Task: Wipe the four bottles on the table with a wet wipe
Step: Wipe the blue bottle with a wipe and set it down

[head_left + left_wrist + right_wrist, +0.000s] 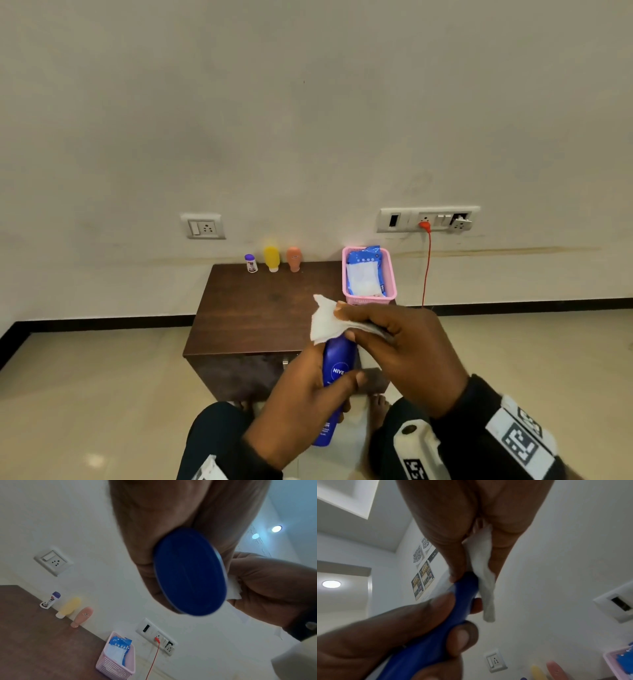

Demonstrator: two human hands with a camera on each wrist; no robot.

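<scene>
Small purple-capped bottle [251, 263], yellow bottle [271, 258] and peach bottle [294, 259] upright along the table's [246, 318] rear edge, left hand [301, 404] gripping the blue bottle [337, 370] above the near edge, right hand [400, 353] pinching the wet wipe [325, 323] against its top, pink basket [390, 284] with wipes pack [364, 274] at right.

So the head cam sits up high, looking forward and down over the worktop [260, 308] toward the wall, both hands close in at the bottom. Left wrist cam is tilted hard and looks up from right under the blue bottle [188, 572], super close. Right wrist cam looks up along the fingers toward the ceiling. All three catch the pink basket [369, 298] and the wall socket [202, 226]; the wrist cams also see ceiling lights.
</scene>
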